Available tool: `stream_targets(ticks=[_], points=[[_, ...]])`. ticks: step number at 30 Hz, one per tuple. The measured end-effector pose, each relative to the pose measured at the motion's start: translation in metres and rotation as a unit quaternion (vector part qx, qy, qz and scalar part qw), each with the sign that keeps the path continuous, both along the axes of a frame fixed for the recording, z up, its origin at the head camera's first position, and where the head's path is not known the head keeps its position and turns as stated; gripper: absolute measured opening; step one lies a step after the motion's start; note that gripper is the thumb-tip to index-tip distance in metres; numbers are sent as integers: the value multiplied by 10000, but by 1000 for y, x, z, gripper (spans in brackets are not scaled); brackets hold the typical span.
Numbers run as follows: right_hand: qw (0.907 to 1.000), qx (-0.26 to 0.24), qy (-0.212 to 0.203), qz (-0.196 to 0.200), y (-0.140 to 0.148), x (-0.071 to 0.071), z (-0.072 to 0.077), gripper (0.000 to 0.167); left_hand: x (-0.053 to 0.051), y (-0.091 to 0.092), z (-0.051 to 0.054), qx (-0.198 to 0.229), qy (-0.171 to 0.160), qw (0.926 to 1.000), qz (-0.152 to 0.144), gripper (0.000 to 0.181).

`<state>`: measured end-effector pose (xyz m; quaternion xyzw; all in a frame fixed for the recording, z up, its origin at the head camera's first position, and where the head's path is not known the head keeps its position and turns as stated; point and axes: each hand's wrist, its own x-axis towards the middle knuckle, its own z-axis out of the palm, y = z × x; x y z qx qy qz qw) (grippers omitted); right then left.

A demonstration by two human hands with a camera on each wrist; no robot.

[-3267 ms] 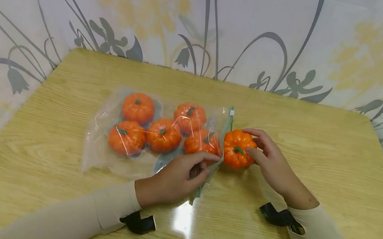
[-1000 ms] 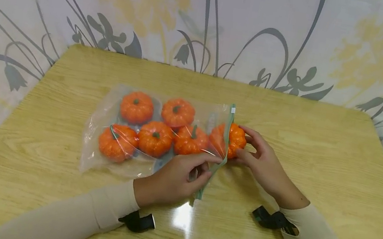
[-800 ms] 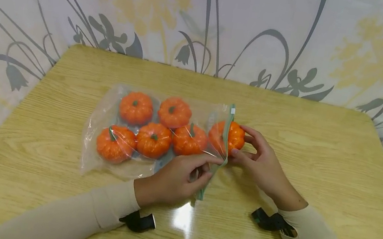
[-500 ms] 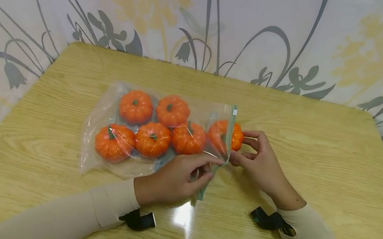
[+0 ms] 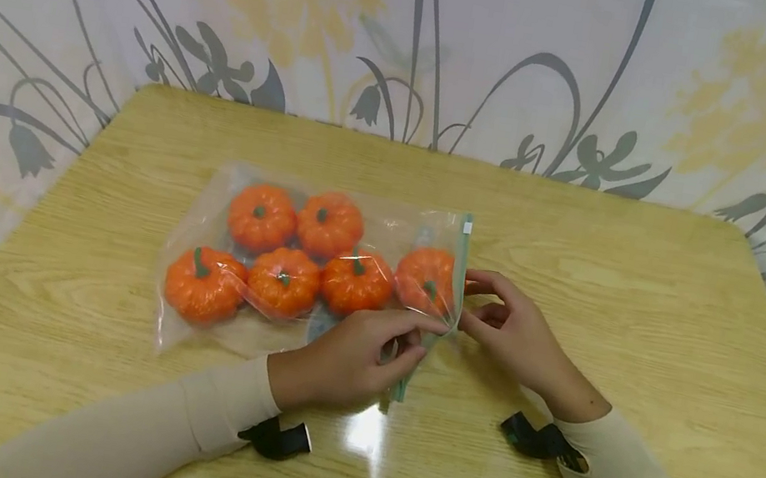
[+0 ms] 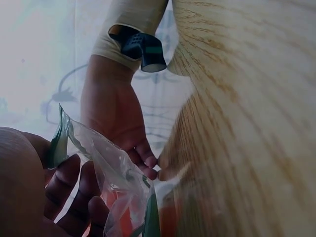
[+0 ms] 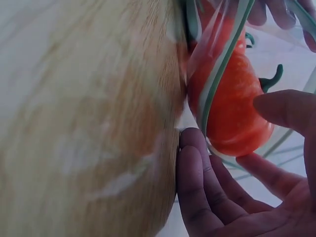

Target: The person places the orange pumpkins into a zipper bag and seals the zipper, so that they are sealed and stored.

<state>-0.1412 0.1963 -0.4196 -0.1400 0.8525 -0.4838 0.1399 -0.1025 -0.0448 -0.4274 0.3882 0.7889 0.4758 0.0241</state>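
Note:
A clear zip bag (image 5: 394, 220) with a green zip edge lies flat in the head view, its mouth towards the right. Several small orange pumpkins with green stems are inside. My left hand (image 5: 355, 357) pinches the near part of the bag's mouth; the left wrist view also shows the plastic at its fingers. Just within the mouth lies the rightmost pumpkin (image 5: 425, 278). Beside it, my right hand (image 5: 520, 330) has its fingertips at the zip edge. In the right wrist view a fingertip touches that pumpkin (image 7: 237, 113), and the thumb is near its stem.
The bag rests on a wood-grain table (image 5: 644, 317). Behind the table hangs a white cloth (image 5: 490, 54) with grey and yellow flower prints. A white slider (image 5: 467, 228) sits at the far end of the zip.
The rightmost pumpkin has moved left from outside the mouth into the bag, pushed by my right hand. The other pumpkins have shifted left. My left hand has kept its place on the edge.

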Motion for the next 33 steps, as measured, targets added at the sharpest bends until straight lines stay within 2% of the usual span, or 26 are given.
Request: stream_targets(ticks=[8,18,26,33], points=[[9995,173,260,18,0,-2,2,54,-1,1,1,25,-51,10000,-26,31],[9995,-28,-154,-261,1,-2,-2,50,3,1,-1,-116,-328,9993,-122,30],[9984,-108,-278,-479,1,-2,-2,48,3,1,-1,-140,-290,9994,-156,30],[9982,-292,-192,-486,1,-3,-1,45,1,2,-3,-157,-257,9995,-34,30]])
